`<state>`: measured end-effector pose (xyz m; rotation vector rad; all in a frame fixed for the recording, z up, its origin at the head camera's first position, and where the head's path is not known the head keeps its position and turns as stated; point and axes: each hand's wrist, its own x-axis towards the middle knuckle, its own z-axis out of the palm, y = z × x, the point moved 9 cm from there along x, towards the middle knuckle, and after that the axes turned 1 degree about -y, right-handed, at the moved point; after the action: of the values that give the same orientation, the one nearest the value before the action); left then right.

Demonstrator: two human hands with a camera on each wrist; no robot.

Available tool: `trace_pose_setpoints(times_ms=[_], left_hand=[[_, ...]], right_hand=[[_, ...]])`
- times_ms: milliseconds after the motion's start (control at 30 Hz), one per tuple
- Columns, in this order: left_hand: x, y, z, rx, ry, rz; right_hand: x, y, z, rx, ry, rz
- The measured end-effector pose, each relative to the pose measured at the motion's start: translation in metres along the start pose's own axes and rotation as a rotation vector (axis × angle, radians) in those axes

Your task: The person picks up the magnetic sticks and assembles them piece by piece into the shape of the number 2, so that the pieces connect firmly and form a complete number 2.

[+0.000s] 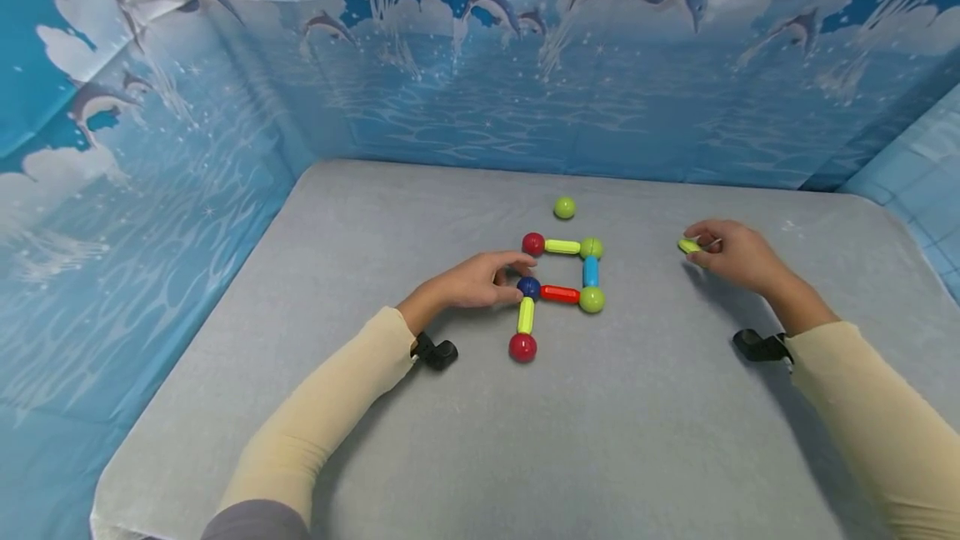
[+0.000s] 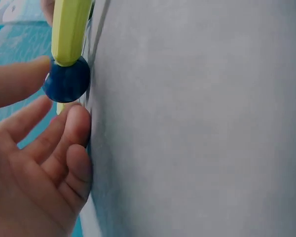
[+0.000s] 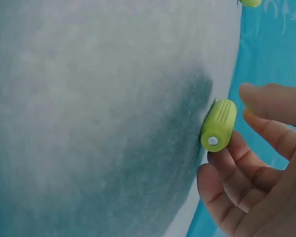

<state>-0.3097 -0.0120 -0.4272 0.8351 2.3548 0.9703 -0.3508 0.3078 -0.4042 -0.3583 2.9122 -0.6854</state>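
Observation:
My left hand (image 1: 482, 280) holds a dark blue ball (image 2: 68, 81), thumb against one side and fingers curled round its far side. A yellow-green rod (image 1: 526, 316) runs from this ball to a red ball (image 1: 522, 347). Also joined to the blue ball is a red rod (image 1: 560, 295), leading to a green ball (image 1: 592, 300), a blue rod (image 1: 591, 272), another green ball (image 1: 592, 247), a yellow-green rod (image 1: 562, 247) and a red ball (image 1: 533, 243). My right hand (image 1: 738, 257) is at a separate yellow-green rod (image 3: 219, 126), its thumb a little apart from it.
A loose green ball (image 1: 565, 207) lies behind the joined pieces. The grey cloth-covered table (image 1: 600, 440) has blue dolphin-print curtains (image 1: 487, 107) along its back and left side. A small black camera (image 1: 437, 352) sits on my left wrist, another black camera (image 1: 757, 346) on my right.

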Motion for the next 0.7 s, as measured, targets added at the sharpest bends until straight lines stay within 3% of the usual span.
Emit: trace_pose_setpoints(times_ms=[200, 367, 533, 700], left_hand=[[-0.027, 0.001, -0.003, 0.08, 0.114, 0.005], [-0.052, 0.011, -0.003, 0.12, 0.176, 0.068], [-0.066, 0.029, 0.011, 0.2, 0.106, 0.17], [-0.067, 0.037, 0.029, 0.32, 0.013, 0.178]], right_hand=[[0.0, 0.006, 0.004, 0.001, -0.005, 0.029], [0.0, 0.012, 0.007, 0.0, -0.022, 0.079], [-0.001, 0.016, 0.008, -0.015, -0.028, 0.104], [-0.003, 0.014, 0.008, -0.006, -0.031, 0.094]])
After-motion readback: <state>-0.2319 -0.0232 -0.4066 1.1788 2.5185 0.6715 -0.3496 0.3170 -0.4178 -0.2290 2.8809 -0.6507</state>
